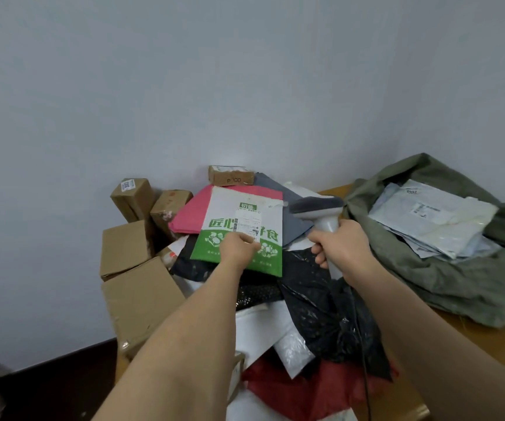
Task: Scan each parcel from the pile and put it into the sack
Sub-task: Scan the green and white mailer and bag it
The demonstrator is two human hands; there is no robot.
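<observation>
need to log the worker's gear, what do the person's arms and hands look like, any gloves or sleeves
Both forearms are bare as far as the frame shows: no sleeves in view. The left hand and right hand wear no gloves. No watch, ring or wristband shows on either.

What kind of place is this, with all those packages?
Probably a small parcel sorting room: a pile of brown cardboard boxes and plastic mailers, a grey handheld barcode scanner in the right hand, and an olive-green fabric sack holding mailers.
</observation>
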